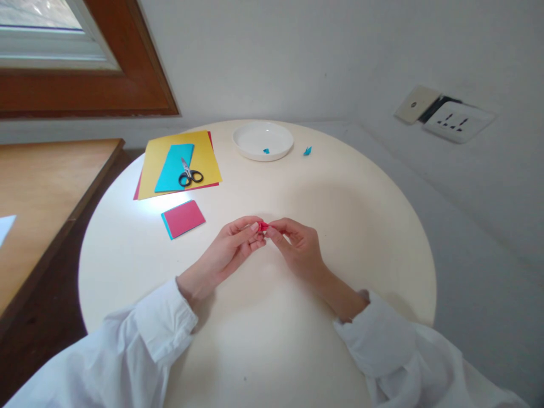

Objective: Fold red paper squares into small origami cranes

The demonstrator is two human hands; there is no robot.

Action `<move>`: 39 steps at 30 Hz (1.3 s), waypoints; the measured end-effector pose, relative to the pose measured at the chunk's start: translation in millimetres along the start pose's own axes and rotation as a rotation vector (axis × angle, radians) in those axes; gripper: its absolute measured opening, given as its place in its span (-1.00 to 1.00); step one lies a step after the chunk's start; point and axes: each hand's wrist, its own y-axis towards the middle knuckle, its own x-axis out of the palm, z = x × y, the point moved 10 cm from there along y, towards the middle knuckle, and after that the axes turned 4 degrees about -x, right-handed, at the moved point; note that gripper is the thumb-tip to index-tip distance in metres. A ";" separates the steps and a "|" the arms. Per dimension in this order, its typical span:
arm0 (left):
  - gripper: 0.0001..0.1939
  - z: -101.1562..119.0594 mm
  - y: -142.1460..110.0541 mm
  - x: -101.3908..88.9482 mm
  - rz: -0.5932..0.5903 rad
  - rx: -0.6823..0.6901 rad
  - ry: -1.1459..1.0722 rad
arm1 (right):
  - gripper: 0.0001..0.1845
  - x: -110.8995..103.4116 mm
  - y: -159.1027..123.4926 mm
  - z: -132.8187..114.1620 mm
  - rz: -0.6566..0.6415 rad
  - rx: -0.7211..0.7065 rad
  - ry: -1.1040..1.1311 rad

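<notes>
A small piece of folded red paper (263, 226) is held above the middle of the round white table. My left hand (238, 243) pinches its left side between thumb and fingers. On the other side, the thumb and forefinger of my right hand (300, 243) close on its right end. Much of the paper is hidden by my fingertips, so its full shape is unclear. Beyond my hands, a small folded blue paper piece (307, 151) lies on the table, and another small blue paper piece (266, 151) is in the white dish (242, 148).
Black-handled scissors (189, 174) lie across a blue paper strip (170, 170) on yellow sheets (155, 161) at back left. Nearer sits a stack of red and blue paper rectangles (185, 219). The round table (348, 226) meets the wall behind; a wooden surface (51, 192) stands left.
</notes>
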 end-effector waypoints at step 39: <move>-0.88 18.4 -2.7 6.8 0.010 0.192 0.161 | -0.97 -1.6 2.5 -4.8 0.019 -0.043 -0.043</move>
